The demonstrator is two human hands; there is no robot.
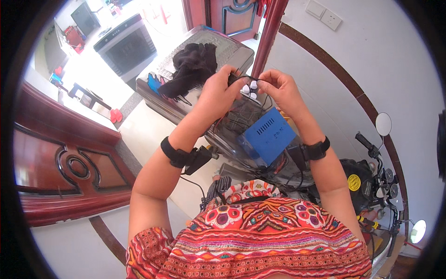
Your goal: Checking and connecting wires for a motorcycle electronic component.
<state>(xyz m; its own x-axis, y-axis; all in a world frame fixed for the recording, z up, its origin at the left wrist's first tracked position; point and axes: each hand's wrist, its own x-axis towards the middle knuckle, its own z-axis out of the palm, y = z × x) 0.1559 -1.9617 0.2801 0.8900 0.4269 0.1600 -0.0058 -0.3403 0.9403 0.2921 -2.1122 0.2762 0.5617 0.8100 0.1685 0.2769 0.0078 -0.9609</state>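
My left hand (219,93) is closed, thumb and fingers pinching a thin black cord (249,76). My right hand (281,91) pinches the same cord a short way to the right, and a loop of it hangs below. Just beneath the cord are several small white rounded pieces (253,85), partly covered by my fingers. Closer to me lies a blue box (270,135) with dark slots, beside tangled dark wires (241,114). A crumpled dark cloth (194,63) rests left of my left hand on a plastic-covered surface (232,41).
A motorcycle (367,181) with handlebars and mirrors stands at the right by the wall. A red-brown door (69,162) is at the left, another door (237,21) at the far side. Beyond the covered surface stands a dark-fronted appliance (130,49). Black straps with devices circle both my forearms.
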